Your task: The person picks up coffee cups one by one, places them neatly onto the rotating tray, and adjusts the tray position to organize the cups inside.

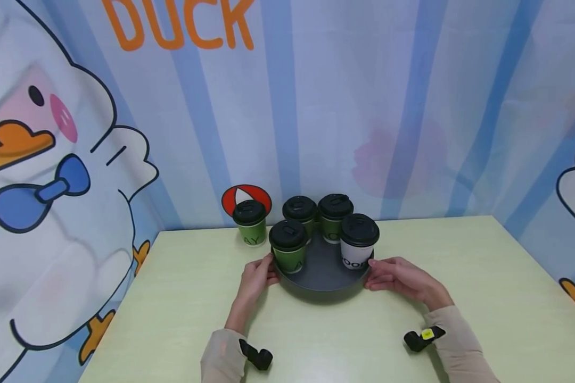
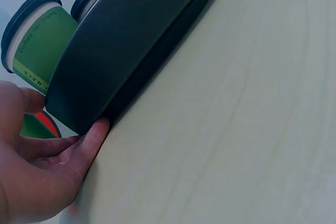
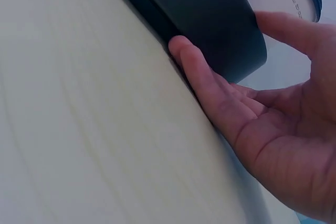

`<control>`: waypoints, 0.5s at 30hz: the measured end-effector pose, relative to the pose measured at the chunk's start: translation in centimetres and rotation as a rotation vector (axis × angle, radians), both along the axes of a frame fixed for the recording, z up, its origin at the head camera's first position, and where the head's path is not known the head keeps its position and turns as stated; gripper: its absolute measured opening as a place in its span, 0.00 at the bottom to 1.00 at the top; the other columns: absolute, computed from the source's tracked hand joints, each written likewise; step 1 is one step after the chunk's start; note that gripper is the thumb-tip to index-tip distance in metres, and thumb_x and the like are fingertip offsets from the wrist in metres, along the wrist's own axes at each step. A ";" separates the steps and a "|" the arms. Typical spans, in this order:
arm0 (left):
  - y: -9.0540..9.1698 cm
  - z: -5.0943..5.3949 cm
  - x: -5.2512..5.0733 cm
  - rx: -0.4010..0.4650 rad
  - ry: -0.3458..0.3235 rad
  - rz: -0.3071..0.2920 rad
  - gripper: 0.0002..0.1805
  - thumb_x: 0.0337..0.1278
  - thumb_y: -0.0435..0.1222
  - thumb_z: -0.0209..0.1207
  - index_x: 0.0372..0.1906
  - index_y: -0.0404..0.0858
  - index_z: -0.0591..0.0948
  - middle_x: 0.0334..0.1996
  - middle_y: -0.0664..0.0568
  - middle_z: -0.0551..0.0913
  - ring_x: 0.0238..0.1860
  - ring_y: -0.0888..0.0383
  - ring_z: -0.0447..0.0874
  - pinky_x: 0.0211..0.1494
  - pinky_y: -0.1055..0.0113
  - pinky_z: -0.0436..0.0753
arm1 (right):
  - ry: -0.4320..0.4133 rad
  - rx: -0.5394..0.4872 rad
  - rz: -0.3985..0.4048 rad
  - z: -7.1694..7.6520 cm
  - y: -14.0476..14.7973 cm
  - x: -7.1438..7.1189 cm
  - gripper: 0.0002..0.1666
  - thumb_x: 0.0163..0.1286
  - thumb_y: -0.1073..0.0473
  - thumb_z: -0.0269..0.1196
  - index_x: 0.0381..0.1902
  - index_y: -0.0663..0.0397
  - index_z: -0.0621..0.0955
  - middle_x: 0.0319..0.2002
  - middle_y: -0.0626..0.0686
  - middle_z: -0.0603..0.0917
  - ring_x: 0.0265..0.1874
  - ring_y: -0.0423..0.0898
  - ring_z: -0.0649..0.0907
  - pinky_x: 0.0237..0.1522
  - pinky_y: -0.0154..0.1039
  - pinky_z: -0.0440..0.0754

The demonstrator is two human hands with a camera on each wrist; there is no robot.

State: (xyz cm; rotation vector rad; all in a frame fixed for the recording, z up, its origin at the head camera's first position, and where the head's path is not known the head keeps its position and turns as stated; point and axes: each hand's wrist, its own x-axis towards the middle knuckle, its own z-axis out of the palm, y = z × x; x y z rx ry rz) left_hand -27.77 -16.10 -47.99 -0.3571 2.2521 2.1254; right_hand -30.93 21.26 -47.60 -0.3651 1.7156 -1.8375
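A round dark grey tray (image 1: 323,277) with a thick side wall carries several lidded paper coffee cups. At its front left is a green cup (image 1: 289,259), at its front right a white cup (image 1: 356,251). Farther back are two green cups (image 1: 301,209) (image 1: 335,210), partly hidden by the front ones. My left hand (image 1: 255,277) grips the tray's left edge, thumb at the side and fingertips tucked under it in the left wrist view. On the opposite edge my right hand (image 1: 402,279) holds the tray likewise, fingers beneath the bottom.
Another green cup (image 1: 251,229) with a black lid stands on the pale table (image 1: 191,287), behind and left of the tray. A printed curtain (image 1: 316,106) rises at the table's back edge. Small black devices (image 1: 261,359) are strapped at both wrists.
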 end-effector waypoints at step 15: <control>-1.6 1.5 -1.0 -0.359 0.170 0.193 0.27 0.75 0.51 0.55 0.56 0.29 0.82 0.42 0.40 0.87 0.41 0.49 0.88 0.50 0.57 0.85 | -0.017 -0.018 0.047 -0.2 0.2 0.0 0.24 0.83 0.56 0.56 0.56 0.79 0.74 0.46 0.66 0.87 0.46 0.52 0.89 0.56 0.47 0.85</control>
